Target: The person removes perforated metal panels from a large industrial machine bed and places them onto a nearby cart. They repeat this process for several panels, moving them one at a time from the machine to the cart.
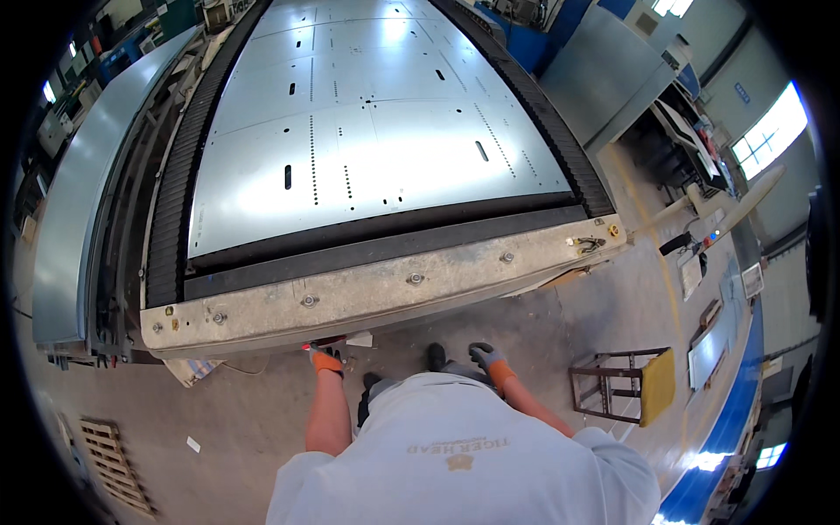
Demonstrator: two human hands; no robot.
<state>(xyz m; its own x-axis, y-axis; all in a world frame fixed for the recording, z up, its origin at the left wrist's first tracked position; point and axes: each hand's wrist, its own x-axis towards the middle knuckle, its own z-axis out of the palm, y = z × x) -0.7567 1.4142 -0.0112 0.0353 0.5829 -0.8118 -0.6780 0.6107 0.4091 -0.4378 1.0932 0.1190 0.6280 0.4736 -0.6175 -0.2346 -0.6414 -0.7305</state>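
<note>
My left hand (326, 359), in a grey glove with an orange cuff, is below the front edge of the machine bed. Its fingers are closed around a small red object (307, 346), whose kind is too small to tell. My right hand (487, 353), gloved the same way, hangs beside my leg with loosely bent fingers and nothing visible in it. Ahead lies a large shiny metal sheet (385, 157) with rows of holes and several slots, flat on the machine bed. The bed's worn beige front beam (359, 296) carries several bolts.
Ribbed black covers (172, 188) flank the sheet. Another long metal sheet stack (74, 236) stands at the left. A stool with a yellow seat (658, 387) is at my right, a wooden pallet (114, 464) at lower left. A grey cabinet (604, 74) stands at the far right.
</note>
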